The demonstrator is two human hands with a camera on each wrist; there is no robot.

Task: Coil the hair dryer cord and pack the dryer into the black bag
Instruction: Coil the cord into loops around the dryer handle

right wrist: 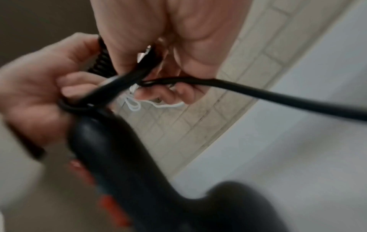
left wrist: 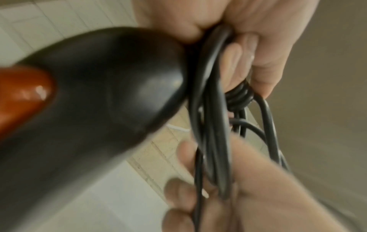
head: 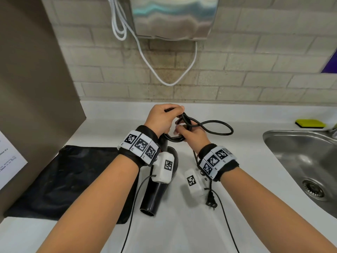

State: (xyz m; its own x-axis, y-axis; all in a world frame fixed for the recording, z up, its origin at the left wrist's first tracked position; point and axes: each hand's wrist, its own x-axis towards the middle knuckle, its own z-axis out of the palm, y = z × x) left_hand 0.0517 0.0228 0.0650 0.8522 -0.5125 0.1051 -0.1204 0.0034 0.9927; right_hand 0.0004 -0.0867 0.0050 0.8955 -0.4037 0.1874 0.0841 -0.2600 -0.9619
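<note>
Fingers of my left hand [head: 161,117] curl round the gathered loops of the black rubber-sheathed hair dryer cord [head: 215,127] at the base of the dryer's handle, where the ribbed strain relief [left wrist: 238,95] shows between them. Fingers of my right hand [head: 189,133] pinch the same bundle just beside them, from the sink side, with one strand running out past my palm to the right.

The glossy black plastic hair dryer [head: 155,196] hangs from that left grip above the white tabletop [head: 237,161]; its long axis runs from my hands back toward me, nozzle nearest my body. One open loop of cord lies on the tabletop just right of my right hand, so the slack to be taken in lies on the right hand's side. The two-pin black plug [head: 211,202] hangs below my right wrist, its tail not yet wound in.

I judge the coiling about half done, and the next wrap is the right hand's, carrying the loop toward the left.

The flat black fabric bag [head: 73,179] lies on the tabletop to the left, under my left forearm, nearer that hand. A steel sink [head: 300,156] sits to the right, a yellow sponge [head: 311,123] behind it.
</note>
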